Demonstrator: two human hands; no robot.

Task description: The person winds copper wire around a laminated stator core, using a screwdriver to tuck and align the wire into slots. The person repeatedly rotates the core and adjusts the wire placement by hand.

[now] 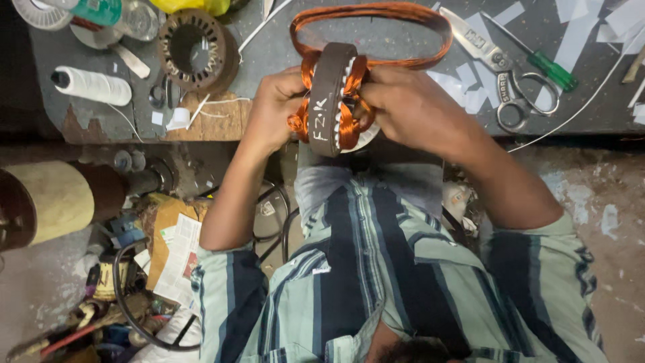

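Mid-winding: left hand (272,107) and right hand (410,104) both grip the stator (330,97), seating copper coil (349,101); next, feed far loop (376,13) in.

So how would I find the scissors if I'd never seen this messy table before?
Start at the dark workbench along the top and look to the right of the person's right hand. The scissors lie there among white paper scraps, blades toward the copper wire loop. They're all bare metal, unlike the green-handled screwdriver beside them.
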